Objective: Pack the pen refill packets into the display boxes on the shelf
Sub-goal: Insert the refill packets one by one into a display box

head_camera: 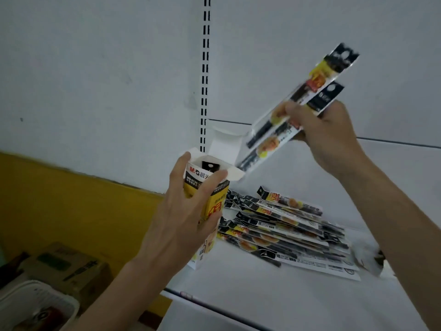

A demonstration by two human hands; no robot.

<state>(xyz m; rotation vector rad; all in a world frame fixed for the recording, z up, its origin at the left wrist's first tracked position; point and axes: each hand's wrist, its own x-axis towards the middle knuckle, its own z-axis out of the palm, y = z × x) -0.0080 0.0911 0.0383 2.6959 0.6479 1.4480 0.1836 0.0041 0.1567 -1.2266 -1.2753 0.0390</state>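
My left hand point(181, 211) grips the yellow-and-black display box point(216, 209) upright at the front edge of the white shelf point(298, 306), thumb on one side, fingers curled round the other, and its base touches the board. The box's top flaps stand open, and the black header of one packet point(210, 166) shows inside. My right hand point(334, 134) holds two refill packets point(268, 142) above and to the right of the box, pinched between thumb and curled fingers about halfway along. They slant down to the left, their lower ends just beside the open mouth and not yet in. A loose pile of packets point(286, 228) lies flat on the shelf just behind and to the right of the box. A slotted upright point(205, 68) runs up the white back panel. Lower left, below a yellow wall point(71, 199), sit a cardboard carton point(71, 266) and a white basket point(35, 304).
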